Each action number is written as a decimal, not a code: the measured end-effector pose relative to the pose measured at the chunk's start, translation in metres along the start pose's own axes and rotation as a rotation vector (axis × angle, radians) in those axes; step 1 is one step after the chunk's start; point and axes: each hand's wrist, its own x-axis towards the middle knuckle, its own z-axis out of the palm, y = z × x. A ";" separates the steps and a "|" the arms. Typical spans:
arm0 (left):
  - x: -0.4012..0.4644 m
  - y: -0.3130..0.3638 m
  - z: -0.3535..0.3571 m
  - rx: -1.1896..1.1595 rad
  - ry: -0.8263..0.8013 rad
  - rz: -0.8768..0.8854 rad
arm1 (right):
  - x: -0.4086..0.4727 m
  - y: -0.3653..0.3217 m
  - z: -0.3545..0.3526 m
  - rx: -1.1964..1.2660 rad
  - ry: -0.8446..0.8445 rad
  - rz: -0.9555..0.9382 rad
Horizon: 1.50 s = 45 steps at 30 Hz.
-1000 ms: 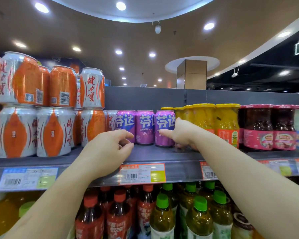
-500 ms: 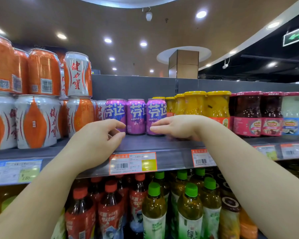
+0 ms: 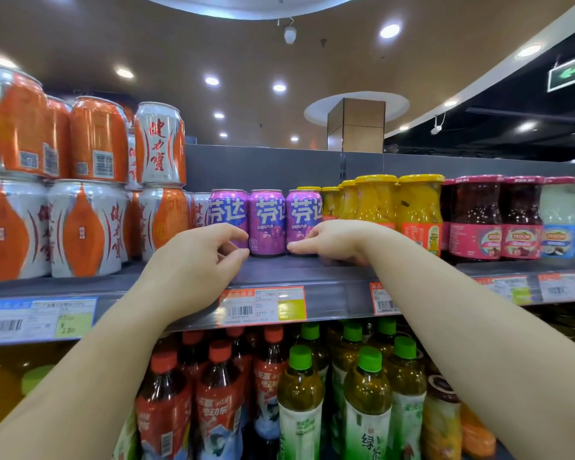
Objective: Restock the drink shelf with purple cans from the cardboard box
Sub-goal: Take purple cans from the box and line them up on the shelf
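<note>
Both hands reached closer; left hand (image 3: 193, 267) grip loosely curled, empty; right hand (image 3: 329, 240) seemingly touches a purple can (image 3: 304, 214).

Both bare forearms reach up and forward, converging toward the middle. The left hand (image 3: 193, 270) is loosely curled, thumb and fingers (image 3: 228, 232) bent into an empty pinch. The right hand (image 3: 332, 240) lies palm-down, fingers pointing left, holding nothing.
</note>
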 end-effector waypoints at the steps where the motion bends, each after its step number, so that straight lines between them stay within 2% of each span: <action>1: -0.002 0.000 0.001 -0.021 0.046 0.018 | -0.010 -0.003 -0.003 -0.027 0.015 -0.022; 3: -0.009 0.002 0.001 -0.073 0.206 0.083 | -0.036 -0.009 -0.009 -0.069 0.132 -0.130; 6: -0.030 0.012 0.001 -0.140 0.399 0.159 | -0.086 -0.008 -0.003 0.192 0.367 -0.398; 8: -0.049 0.020 0.007 -0.193 0.426 0.197 | -0.117 -0.001 0.013 0.321 0.396 -0.542; 11: -0.075 0.028 0.026 -0.253 0.370 0.238 | -0.146 0.022 0.048 0.313 0.434 -0.574; 16: -0.101 0.036 0.069 -0.224 0.242 0.293 | -0.175 0.074 0.086 0.197 0.532 -0.444; 23: -0.141 0.086 0.143 0.071 -0.051 0.265 | -0.211 0.163 0.121 -0.199 0.509 -0.225; 29: -0.173 0.162 0.223 0.203 -0.304 0.164 | -0.251 0.264 0.126 -0.323 0.302 0.023; 34: -0.193 0.246 0.297 0.161 -0.449 0.121 | -0.291 0.360 0.103 -0.326 0.223 0.138; 39: -0.203 0.329 0.357 0.030 -0.515 0.143 | -0.329 0.446 0.072 -0.272 0.172 0.256; 45: -0.206 0.409 0.424 -0.058 -0.590 0.213 | -0.368 0.531 0.048 -0.290 0.232 0.392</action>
